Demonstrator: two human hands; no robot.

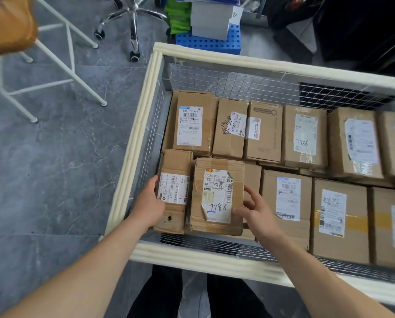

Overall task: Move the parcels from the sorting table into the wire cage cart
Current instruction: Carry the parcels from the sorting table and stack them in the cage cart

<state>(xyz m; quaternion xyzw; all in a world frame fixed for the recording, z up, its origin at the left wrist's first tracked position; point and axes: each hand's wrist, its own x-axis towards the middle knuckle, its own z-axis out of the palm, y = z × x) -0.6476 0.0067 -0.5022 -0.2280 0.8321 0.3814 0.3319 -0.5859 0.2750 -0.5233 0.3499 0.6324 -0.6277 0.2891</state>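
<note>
wire cage cart [215, 58], near-left corner | left hand [149, 200] against narrow parcel [173, 191], thumb on its left edge, fingers hidden, grip cannot tell | right hand [254, 210] curls round right edge of near 7786 parcel [217, 196], perched on lower boxes | risk: may rock or slide on uneven release; left fingers could pinch against mesh

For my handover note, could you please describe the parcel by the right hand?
Find the cart's near-left corner. The parcel lies between the narrow parcel in the left hand and the right hand. Only its torn label shows 7786 underlined in blue.
</note>
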